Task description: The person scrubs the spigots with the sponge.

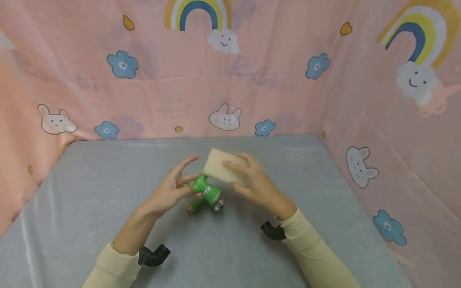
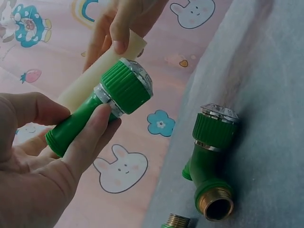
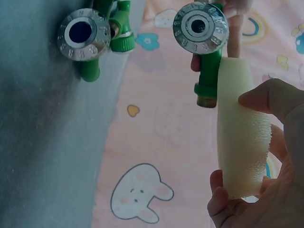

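Note:
My left hand (image 1: 169, 192) pinches a green pipe fitting (image 2: 78, 121) between thumb and fingers, raised above the table. This fitting has a ribbed green collar and a chrome end; its brass end shows in the right wrist view. A cream sponge block (image 1: 221, 166) is gripped in my right hand (image 1: 257, 184), thumb on one face and fingers on the other. In the right wrist view the sponge (image 3: 240, 137) stands close beside the held fitting (image 3: 209, 71); whether they touch I cannot tell.
A similar green fitting (image 2: 209, 161) with a brass threaded mouth lies on the grey-covered table (image 1: 230, 248). Another brass threaded end (image 2: 176, 221) shows partly beside it. Pink patterned cloth (image 1: 180, 92) hangs behind and along the sides.

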The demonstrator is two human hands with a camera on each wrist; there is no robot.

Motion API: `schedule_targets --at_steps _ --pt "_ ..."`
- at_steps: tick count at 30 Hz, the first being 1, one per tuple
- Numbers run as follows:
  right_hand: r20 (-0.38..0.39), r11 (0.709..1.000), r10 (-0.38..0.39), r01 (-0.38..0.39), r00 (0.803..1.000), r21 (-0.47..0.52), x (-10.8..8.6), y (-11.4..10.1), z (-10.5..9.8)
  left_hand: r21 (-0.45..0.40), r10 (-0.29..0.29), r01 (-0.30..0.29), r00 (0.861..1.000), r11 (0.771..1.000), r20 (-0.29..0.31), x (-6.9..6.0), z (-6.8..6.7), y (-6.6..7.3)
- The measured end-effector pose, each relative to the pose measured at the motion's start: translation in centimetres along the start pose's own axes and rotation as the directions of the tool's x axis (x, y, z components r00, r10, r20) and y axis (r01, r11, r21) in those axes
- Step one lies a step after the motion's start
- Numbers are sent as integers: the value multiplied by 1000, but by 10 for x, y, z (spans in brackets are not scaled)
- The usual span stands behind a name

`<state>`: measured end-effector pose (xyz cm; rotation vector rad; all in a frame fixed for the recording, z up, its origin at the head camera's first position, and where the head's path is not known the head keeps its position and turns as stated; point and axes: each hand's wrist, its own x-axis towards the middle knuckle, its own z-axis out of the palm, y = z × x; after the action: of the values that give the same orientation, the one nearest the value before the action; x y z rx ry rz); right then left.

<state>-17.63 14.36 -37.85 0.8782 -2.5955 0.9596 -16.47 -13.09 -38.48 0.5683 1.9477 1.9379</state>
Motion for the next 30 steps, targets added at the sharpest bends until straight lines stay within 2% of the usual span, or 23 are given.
schedule_targets --at_steps 5,13,19,30 --pt "6 999 43 -43 999 7 2 6 -6 4 8 -8 999 1000 -44 1 -7 -4" --pt "10 992 122 -122 992 19 -2 15 -9 27 -21 24 995 999 -96 -7 -23 -4" --pt "2 990 130 -130 991 46 -2 20 -12 -12 -24 23 992 1000 -124 -7 -31 1" --pt "10 988 146 -147 989 46 1 32 -12 37 -36 44 983 998 -182 -9 -51 5"
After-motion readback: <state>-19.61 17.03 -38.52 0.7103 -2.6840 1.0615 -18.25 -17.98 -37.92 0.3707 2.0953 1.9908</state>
